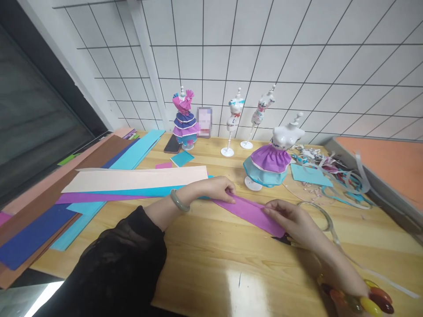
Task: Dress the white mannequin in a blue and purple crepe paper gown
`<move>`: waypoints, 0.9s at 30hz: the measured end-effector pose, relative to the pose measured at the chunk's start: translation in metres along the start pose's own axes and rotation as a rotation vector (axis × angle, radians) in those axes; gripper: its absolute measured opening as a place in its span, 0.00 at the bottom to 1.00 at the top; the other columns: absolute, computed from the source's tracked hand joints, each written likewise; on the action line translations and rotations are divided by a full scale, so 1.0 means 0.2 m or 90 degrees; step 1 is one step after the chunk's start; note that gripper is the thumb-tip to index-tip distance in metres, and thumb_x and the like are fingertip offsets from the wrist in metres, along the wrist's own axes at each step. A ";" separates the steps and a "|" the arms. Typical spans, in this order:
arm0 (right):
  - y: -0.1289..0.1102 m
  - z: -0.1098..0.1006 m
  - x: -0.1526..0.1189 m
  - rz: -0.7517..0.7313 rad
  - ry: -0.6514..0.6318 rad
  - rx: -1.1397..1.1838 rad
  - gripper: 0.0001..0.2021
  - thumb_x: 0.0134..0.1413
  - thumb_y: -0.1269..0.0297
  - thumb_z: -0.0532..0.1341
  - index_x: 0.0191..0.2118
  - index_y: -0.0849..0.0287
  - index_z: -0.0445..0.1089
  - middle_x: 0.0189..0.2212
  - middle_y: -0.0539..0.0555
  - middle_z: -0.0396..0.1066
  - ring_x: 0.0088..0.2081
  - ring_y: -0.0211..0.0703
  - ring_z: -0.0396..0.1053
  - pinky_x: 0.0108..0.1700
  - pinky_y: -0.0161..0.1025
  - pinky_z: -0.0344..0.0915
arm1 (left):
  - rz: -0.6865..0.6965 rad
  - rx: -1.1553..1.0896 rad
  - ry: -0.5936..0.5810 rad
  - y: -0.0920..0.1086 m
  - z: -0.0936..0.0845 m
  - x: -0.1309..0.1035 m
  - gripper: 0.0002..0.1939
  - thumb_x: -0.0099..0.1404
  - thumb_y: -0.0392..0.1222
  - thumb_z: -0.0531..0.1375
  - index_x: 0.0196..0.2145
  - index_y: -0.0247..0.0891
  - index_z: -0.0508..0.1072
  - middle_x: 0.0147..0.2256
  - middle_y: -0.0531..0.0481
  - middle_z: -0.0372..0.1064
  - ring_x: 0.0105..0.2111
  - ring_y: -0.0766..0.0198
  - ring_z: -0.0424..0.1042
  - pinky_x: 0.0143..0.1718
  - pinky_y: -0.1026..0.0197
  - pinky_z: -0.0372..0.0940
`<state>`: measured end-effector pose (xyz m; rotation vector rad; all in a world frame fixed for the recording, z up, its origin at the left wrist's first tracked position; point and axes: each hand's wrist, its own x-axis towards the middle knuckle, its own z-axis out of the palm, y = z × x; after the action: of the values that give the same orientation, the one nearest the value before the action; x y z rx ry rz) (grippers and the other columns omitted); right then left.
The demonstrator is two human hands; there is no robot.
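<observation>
One purple strip [246, 215] over the table [198, 264], two hands grasping it.
Left hand [218, 188] pinches the strip toward its left end; right hand [287, 215] pinches its upper edge nearer the right end. Long axis runs diagonally, far left to near right, the right end pointing toward the wearer. Counted behind: four mannequins [287, 137], two dressed in ruffled paper-like skirts; one dark phone [172, 144].

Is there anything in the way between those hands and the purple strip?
Nothing visible: the left hand and right hand both pinch the purple strip directly. A partly hidden dark object shows beside its right end, but not between fingers and strip.
</observation>
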<state>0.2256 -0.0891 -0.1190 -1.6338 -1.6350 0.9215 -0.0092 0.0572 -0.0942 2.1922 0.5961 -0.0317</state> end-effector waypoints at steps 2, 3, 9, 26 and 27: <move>-0.01 -0.01 0.00 0.028 0.046 0.061 0.21 0.50 0.42 0.63 0.36 0.58 0.74 0.33 0.56 0.77 0.33 0.45 0.72 0.33 0.37 0.69 | 0.002 -0.092 0.005 -0.02 0.00 0.00 0.12 0.56 0.48 0.63 0.28 0.35 0.72 0.25 0.55 0.64 0.25 0.71 0.60 0.26 0.66 0.54; -0.01 -0.01 0.00 0.051 0.066 0.090 0.23 0.48 0.42 0.65 0.39 0.58 0.73 0.35 0.57 0.77 0.34 0.46 0.73 0.33 0.38 0.70 | 0.004 -0.141 0.005 -0.03 0.01 0.00 0.13 0.56 0.49 0.63 0.28 0.35 0.71 0.25 0.56 0.63 0.24 0.72 0.60 0.26 0.66 0.54; -0.02 -0.04 0.01 0.174 0.050 0.250 0.29 0.36 0.45 0.72 0.43 0.58 0.71 0.30 0.55 0.77 0.29 0.44 0.75 0.31 0.39 0.73 | -0.063 -0.298 0.018 -0.06 0.01 0.00 0.17 0.56 0.53 0.64 0.31 0.36 0.68 0.24 0.54 0.66 0.21 0.70 0.65 0.22 0.67 0.55; 0.02 -0.12 0.01 0.233 0.075 0.236 0.33 0.36 0.47 0.73 0.48 0.56 0.67 0.29 0.55 0.78 0.33 0.50 0.77 0.35 0.42 0.73 | -0.014 -0.110 -0.149 -0.04 -0.01 0.00 0.47 0.48 0.44 0.68 0.64 0.41 0.57 0.65 0.44 0.52 0.65 0.49 0.53 0.65 0.49 0.51; 0.03 -0.12 0.01 0.233 0.078 0.235 0.33 0.36 0.47 0.73 0.48 0.56 0.67 0.29 0.55 0.78 0.32 0.49 0.76 0.35 0.43 0.73 | -0.021 -0.130 -0.145 -0.04 -0.01 -0.01 0.47 0.48 0.43 0.67 0.64 0.42 0.56 0.66 0.44 0.50 0.63 0.49 0.56 0.63 0.49 0.55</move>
<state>0.2489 -0.0869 -0.1104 -1.7097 -1.0251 1.1968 -0.0142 0.0625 -0.0984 1.9481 0.4853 -0.2255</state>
